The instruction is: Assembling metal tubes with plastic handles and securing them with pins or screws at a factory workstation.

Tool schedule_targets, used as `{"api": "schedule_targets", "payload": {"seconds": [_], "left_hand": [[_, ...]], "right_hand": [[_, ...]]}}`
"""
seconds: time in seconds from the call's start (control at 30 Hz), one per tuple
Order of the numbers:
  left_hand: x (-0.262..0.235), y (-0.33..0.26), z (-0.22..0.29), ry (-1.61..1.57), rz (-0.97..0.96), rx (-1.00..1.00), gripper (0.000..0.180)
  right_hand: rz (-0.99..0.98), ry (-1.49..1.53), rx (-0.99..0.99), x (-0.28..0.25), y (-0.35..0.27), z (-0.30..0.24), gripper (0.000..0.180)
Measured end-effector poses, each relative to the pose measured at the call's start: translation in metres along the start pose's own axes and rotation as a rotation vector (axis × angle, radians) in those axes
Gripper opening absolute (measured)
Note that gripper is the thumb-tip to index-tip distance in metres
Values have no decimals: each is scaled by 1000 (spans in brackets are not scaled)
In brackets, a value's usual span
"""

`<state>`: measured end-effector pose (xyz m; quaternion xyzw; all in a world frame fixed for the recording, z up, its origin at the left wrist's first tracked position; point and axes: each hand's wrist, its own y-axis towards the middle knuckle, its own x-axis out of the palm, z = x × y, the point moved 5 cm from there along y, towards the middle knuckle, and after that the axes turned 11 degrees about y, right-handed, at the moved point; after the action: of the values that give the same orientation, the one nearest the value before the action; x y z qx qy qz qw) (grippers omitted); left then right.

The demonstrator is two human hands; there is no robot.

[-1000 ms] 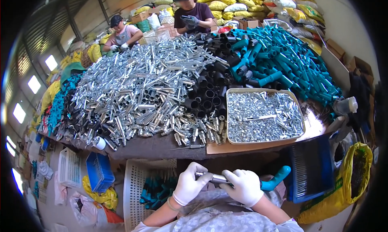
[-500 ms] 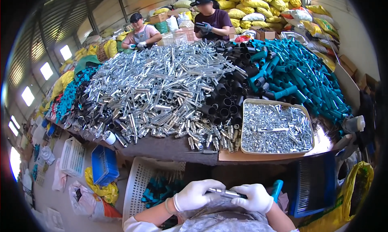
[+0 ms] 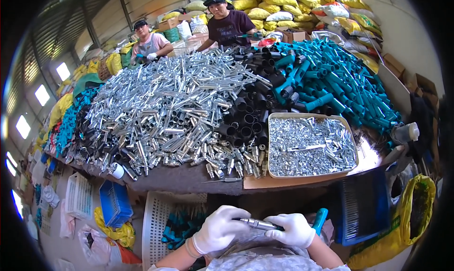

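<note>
Over my lap, my right hand, in a white glove, is closed round a shiny metal cylindrical piece. A teal handle sticks out on the far side of that hand; whether it joins the metal piece is hidden by the glove. My left hand, also white-gloved, has its fingers curled at the left end of the metal piece, gripping its tip. Ahead on the table lies a large heap of silvery metal parts. Nearest my hands is a tray of small metal pieces.
Black sleeves and teal handles are heaped at the right. Below the table stand a white crate holding teal-handled tools, a blue crate and a yellow sack. Two people work across the table.
The view has shifted, so the table sits further left. My left hand has slid slightly left, baring more metal. The far person in dark clothing has reached one arm down to the heap.
</note>
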<state>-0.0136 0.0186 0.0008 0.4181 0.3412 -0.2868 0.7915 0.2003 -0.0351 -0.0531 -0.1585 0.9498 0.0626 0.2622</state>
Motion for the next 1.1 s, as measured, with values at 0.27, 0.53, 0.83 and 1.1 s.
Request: {"api": "schedule_targets", "payload": {"seconds": [0.27, 0.53, 0.83, 1.1], "left_hand": [[27, -12, 1, -132, -154, -210, 28], [18, -13, -5, -82, -123, -471, 31], [13, -8, 3, -78, -51, -374, 33], [1, 7, 23, 53, -1, 110, 30]], "right_hand": [[-84, 76, -37, 10, -1, 10, 50], [-17, -25, -17, 6, 1, 1, 49], [-40, -10, 30, 5, 2, 0, 47], [-144, 237, -76, 7, -2, 10, 48]]}}
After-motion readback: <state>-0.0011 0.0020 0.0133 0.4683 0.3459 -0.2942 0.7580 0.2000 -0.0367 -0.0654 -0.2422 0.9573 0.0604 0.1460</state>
